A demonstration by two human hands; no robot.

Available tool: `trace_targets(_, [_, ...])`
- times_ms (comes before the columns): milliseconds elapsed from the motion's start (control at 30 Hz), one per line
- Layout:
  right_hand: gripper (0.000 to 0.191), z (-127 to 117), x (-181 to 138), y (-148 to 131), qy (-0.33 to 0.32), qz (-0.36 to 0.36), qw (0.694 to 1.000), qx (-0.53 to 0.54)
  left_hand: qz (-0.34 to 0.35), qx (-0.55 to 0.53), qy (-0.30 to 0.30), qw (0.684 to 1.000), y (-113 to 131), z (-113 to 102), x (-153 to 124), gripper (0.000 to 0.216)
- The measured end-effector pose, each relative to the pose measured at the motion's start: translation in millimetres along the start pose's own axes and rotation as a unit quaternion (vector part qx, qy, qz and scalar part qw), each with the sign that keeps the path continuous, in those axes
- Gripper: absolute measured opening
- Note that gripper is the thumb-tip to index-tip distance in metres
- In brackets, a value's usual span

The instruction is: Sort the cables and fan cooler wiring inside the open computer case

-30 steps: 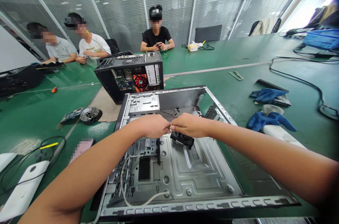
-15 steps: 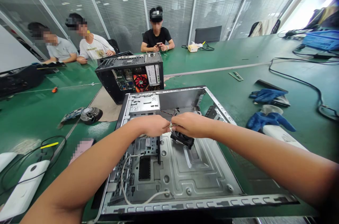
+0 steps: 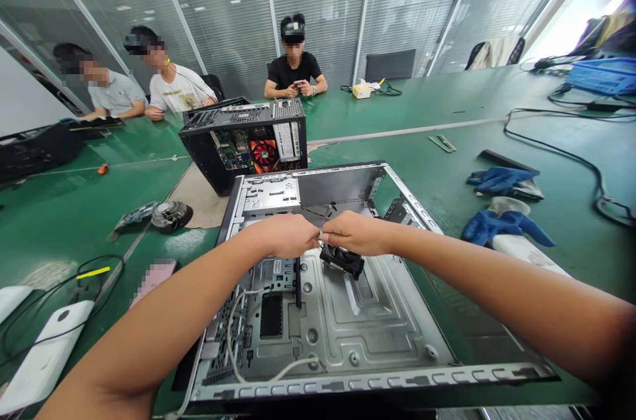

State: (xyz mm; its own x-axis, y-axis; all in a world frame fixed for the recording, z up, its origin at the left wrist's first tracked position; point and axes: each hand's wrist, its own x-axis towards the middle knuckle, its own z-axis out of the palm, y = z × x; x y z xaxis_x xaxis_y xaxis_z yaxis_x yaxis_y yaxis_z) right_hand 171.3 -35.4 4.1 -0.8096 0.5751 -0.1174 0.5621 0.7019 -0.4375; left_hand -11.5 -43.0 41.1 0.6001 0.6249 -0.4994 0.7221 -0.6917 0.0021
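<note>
My left hand (image 3: 297,236) and my right hand (image 3: 350,233) meet fingertip to fingertip above the open computer case (image 3: 387,324). Both are closed in a pinch on a thin wire, mostly hidden by the fingers. A dark reddish stretch of wire (image 3: 313,211) shows just behind them. Below my right hand lies a black cooling fan (image 3: 344,262), tilted on the metal floor of the case; my hand covers part of it. A pale grey cable (image 3: 231,334) loops along the left side of the case.
Behind the case stands another computer tower (image 3: 213,142) with a red fan. Blue gloves (image 3: 501,224) lie at right, a round metal part (image 3: 171,214) and a white power strip (image 3: 50,354) at left. Several people sit across the green table (image 3: 368,118).
My hands have shifted very slightly, with the fingertips now closer together over the wire. The fan and the case have stayed in place.
</note>
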Motion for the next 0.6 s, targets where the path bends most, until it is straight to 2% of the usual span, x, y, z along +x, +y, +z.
trace_targets(200, [0.029, 2.1, -2.7, -2.0, 0.016, 0.021, 0.997, -0.069, 0.008, -0.011, -0.010, 1.000, -1.4, -0.6, 1.9, 0.043])
trace_targets(367, [0.023, 0.9, -4.5, -3.6, 0.029, 0.033, 0.997, -0.056, 0.011, -0.025, -0.014, 1.000, -4.0, 1.1, 5.2, 0.045])
trace_targets(600, [0.034, -0.3, -2.8, 0.3, 0.020, -0.010, 0.999, -0.033, 0.005, -0.009, -0.003, 1.000, -2.4, 0.4, 3.1, 0.042])
